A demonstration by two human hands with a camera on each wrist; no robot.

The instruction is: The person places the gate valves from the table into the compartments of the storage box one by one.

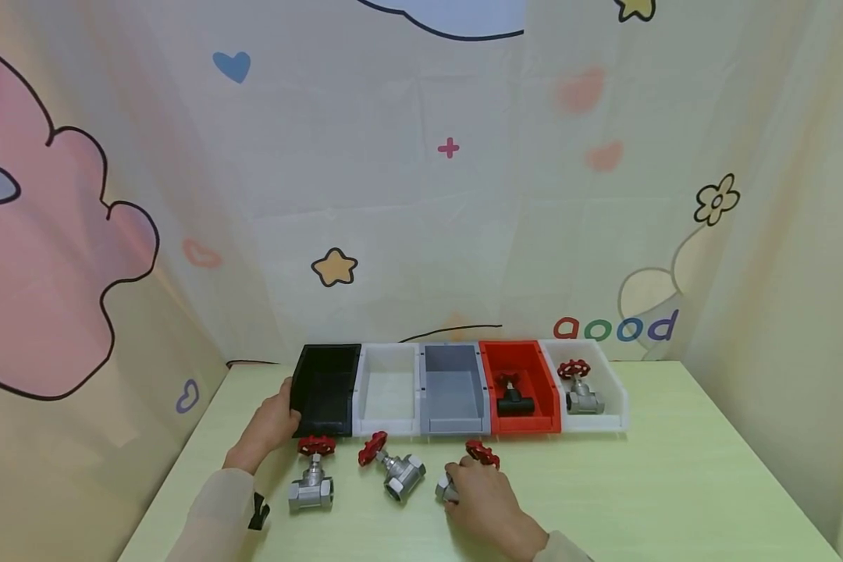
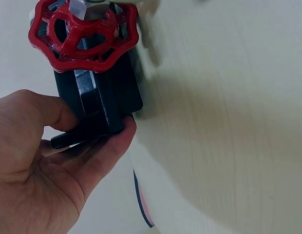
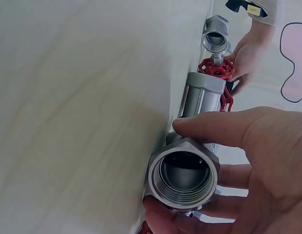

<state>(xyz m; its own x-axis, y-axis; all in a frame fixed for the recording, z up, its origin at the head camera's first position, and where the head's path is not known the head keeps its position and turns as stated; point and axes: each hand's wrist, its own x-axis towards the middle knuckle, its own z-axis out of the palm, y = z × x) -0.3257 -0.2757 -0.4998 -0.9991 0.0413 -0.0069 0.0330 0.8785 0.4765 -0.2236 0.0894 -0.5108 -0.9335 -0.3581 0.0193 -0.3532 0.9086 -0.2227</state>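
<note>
My left hand (image 1: 270,421) grips the left wall of the black bin (image 1: 326,428), its thumb and fingers on either side of the edge in the left wrist view. My right hand (image 1: 488,503) holds a metal gate valve (image 1: 446,489) with a red handwheel (image 1: 483,454), low over or on the table; the right wrist view shows its threaded opening between thumb and fingers. Two similar valves lie on the table: one tilted valve (image 1: 402,474) in the middle, and another valve (image 1: 312,492) just in front of the black bin.
Right of the black bin stand a white bin (image 1: 388,428), a grey bin (image 1: 455,427), a red bin (image 1: 527,425) holding a black-bodied valve (image 1: 515,401), and another white bin (image 1: 593,424) holding a metal valve (image 1: 585,400). A printed curtain (image 1: 421,195) surrounds the table (image 1: 681,484).
</note>
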